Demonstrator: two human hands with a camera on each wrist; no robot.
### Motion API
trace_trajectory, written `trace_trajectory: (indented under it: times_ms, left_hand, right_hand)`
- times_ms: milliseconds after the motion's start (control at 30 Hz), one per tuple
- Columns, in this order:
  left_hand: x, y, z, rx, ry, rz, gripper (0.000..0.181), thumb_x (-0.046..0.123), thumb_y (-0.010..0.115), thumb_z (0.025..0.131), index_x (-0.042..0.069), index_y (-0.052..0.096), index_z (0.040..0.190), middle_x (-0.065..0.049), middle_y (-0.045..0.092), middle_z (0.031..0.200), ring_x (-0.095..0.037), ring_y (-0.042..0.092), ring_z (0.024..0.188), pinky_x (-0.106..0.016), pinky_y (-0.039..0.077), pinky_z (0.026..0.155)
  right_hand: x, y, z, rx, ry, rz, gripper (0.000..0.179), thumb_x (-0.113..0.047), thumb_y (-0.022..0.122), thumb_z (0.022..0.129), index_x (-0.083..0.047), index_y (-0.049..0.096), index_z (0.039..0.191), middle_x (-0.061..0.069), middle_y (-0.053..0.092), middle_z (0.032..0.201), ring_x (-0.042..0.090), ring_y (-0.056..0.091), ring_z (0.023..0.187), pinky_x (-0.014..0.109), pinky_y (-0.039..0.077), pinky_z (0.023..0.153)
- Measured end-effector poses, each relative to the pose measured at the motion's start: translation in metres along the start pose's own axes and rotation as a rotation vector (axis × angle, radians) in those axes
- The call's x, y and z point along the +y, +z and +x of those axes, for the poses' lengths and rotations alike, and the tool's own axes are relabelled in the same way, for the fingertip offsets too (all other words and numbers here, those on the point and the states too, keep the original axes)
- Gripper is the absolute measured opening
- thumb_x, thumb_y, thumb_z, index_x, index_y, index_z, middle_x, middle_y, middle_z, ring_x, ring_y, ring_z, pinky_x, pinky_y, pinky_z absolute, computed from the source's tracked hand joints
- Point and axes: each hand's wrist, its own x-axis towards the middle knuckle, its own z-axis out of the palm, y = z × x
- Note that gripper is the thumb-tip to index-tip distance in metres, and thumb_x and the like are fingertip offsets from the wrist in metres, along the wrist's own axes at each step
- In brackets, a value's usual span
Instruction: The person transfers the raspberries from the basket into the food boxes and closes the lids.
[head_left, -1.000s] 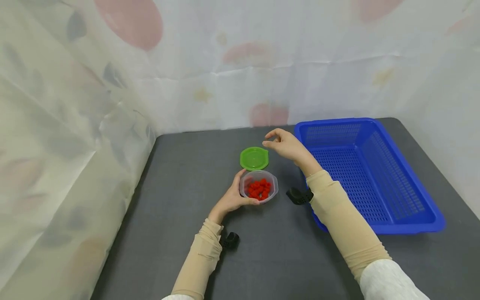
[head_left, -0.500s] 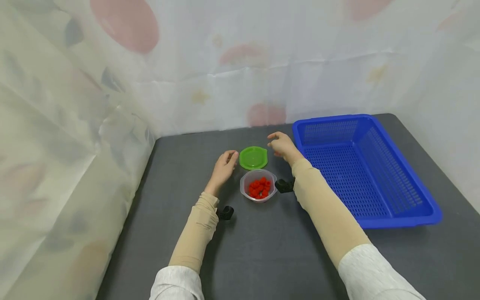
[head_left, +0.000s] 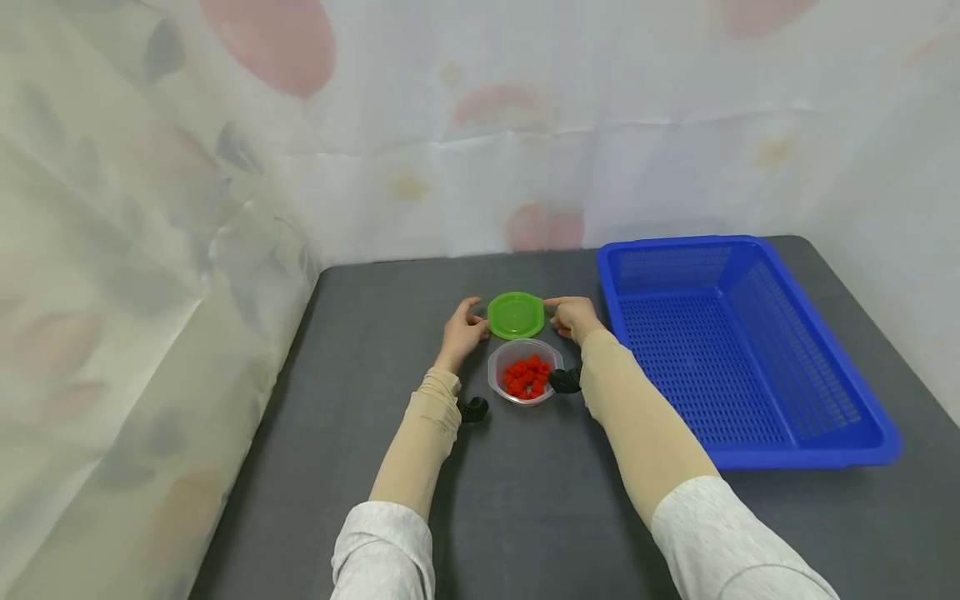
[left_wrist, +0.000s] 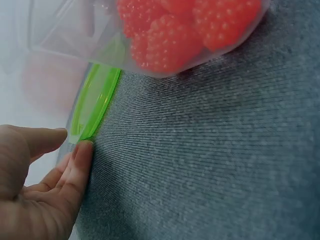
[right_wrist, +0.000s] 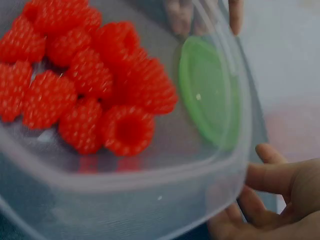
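Observation:
A green plastic lid point(head_left: 516, 315) lies flat on the dark grey table just behind a clear plastic container point(head_left: 495, 360). Red raspberries point(head_left: 527, 379) cover the container's bottom. At the lid's left edge is my left hand point(head_left: 461, 335); in the left wrist view its thumb and fingers are parted around the lid's point(left_wrist: 96, 100) near end, with contact hard to tell. My right hand point(head_left: 574, 317) is at the opposite edge, index finger stretched towards the lid. In the right wrist view the container wall point(right_wrist: 200, 192) partly covers the right hand's fingers point(right_wrist: 272, 176).
A large blue plastic basket point(head_left: 840, 457) stands on the right of the table point(head_left: 375, 350). A patterned white curtain point(head_left: 390, 125) hangs behind the table and along its left side. Dark wrist cameras point(head_left: 474, 409) stick out beside the container.
My left hand has let go of the container and moved up to the lid's left edge. My right hand has come down to the lid's right edge. Lid and container have stayed in place.

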Motion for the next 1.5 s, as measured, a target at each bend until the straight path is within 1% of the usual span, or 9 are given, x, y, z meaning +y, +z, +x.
trace_trajectory:
  times_ms: [167, 300, 433, 600, 833, 1133, 1300, 1400, 1500]
  left_hand:
    - [-0.002, 0.0, 0.004, -0.002, -0.035, -0.077, 0.055, 0.003, 0.057, 0.09, 0.012, 0.039, 0.141, -0.021, 0.061, 0.106, -0.034, 0.065, 0.087, -0.034, 0.056, 0.076]
    - [-0.002, 0.001, 0.006, -0.003, -0.055, -0.102, 0.056, 0.003, 0.059, 0.089, 0.013, 0.04, 0.14, -0.02, 0.063, 0.107, -0.028, 0.065, 0.082, -0.032, 0.056, 0.076]
    - [-0.003, 0.002, 0.007, -0.008, -0.071, -0.152, 0.058, 0.001, 0.061, 0.087, 0.012, 0.041, 0.14, -0.021, 0.063, 0.107, -0.021, 0.064, 0.08, -0.034, 0.055, 0.08]
    - [-0.002, 0.004, 0.007, -0.034, -0.091, -0.228, 0.055, -0.001, 0.061, 0.086, 0.012, 0.045, 0.137, -0.014, 0.062, 0.098, -0.017, 0.062, 0.08, -0.035, 0.054, 0.084]
    - [0.007, 0.001, 0.008, -0.056, -0.089, -0.315, 0.049, 0.0, 0.059, 0.088, 0.01, 0.05, 0.135, -0.004, 0.057, 0.089, -0.01, 0.059, 0.079, -0.035, 0.051, 0.09]
    - [0.028, -0.015, -0.008, -0.103, -0.031, -0.35, 0.054, 0.005, 0.062, 0.087, 0.011, 0.045, 0.138, -0.001, 0.056, 0.088, -0.017, 0.06, 0.084, -0.045, 0.046, 0.097]
    - [0.039, -0.023, -0.027, -0.128, 0.021, -0.33, 0.054, 0.008, 0.061, 0.089, 0.012, 0.042, 0.14, -0.002, 0.056, 0.088, -0.022, 0.059, 0.087, -0.05, 0.045, 0.095]
    - [0.042, -0.029, -0.039, -0.136, 0.035, -0.303, 0.052, 0.011, 0.06, 0.09, 0.018, 0.044, 0.139, -0.002, 0.057, 0.09, -0.017, 0.06, 0.083, -0.043, 0.049, 0.089]
    - [0.043, -0.034, -0.05, -0.14, 0.044, -0.302, 0.05, 0.012, 0.061, 0.09, 0.021, 0.046, 0.136, -0.002, 0.058, 0.092, -0.017, 0.06, 0.081, -0.038, 0.051, 0.084]
  right_hand:
    - [0.002, 0.003, -0.001, -0.023, 0.064, 0.137, 0.053, 0.009, 0.049, 0.089, -0.022, 0.054, 0.132, 0.011, 0.051, 0.136, 0.016, 0.053, 0.088, 0.031, 0.049, 0.093]
    - [0.002, 0.005, 0.003, -0.039, 0.113, 0.201, 0.054, 0.008, 0.05, 0.089, -0.024, 0.052, 0.133, 0.006, 0.048, 0.141, 0.016, 0.055, 0.091, 0.029, 0.049, 0.092]
    - [0.004, 0.005, 0.007, -0.042, 0.12, 0.227, 0.052, 0.004, 0.05, 0.091, -0.025, 0.052, 0.134, 0.006, 0.058, 0.127, 0.013, 0.055, 0.085, 0.026, 0.049, 0.088]
    - [0.005, 0.004, 0.005, -0.017, 0.067, 0.233, 0.052, 0.004, 0.052, 0.089, -0.024, 0.053, 0.133, 0.002, 0.058, 0.098, 0.01, 0.051, 0.073, 0.024, 0.049, 0.081]
    - [-0.004, 0.002, -0.006, 0.016, -0.061, 0.179, 0.057, 0.009, 0.047, 0.082, -0.02, 0.055, 0.131, 0.003, 0.056, 0.092, 0.01, 0.045, 0.059, 0.022, 0.045, 0.059]
    - [-0.021, -0.008, -0.031, -0.006, -0.213, 0.001, 0.06, 0.005, 0.045, 0.079, -0.018, 0.053, 0.133, -0.005, 0.039, 0.05, 0.012, 0.028, 0.044, 0.027, 0.023, 0.047]
    - [-0.024, -0.011, -0.055, -0.036, -0.31, -0.051, 0.058, 0.005, 0.044, 0.083, -0.015, 0.047, 0.137, -0.001, 0.049, 0.076, 0.013, 0.023, 0.05, 0.028, 0.027, 0.055]
    - [-0.024, -0.011, -0.07, -0.057, -0.342, -0.067, 0.056, 0.004, 0.045, 0.086, -0.013, 0.045, 0.139, 0.003, 0.051, 0.098, 0.014, 0.034, 0.063, 0.028, 0.034, 0.064]
    - [-0.021, -0.009, -0.083, -0.057, -0.372, -0.08, 0.053, 0.001, 0.047, 0.088, -0.011, 0.044, 0.139, 0.008, 0.052, 0.102, 0.015, 0.044, 0.082, 0.026, 0.04, 0.073]
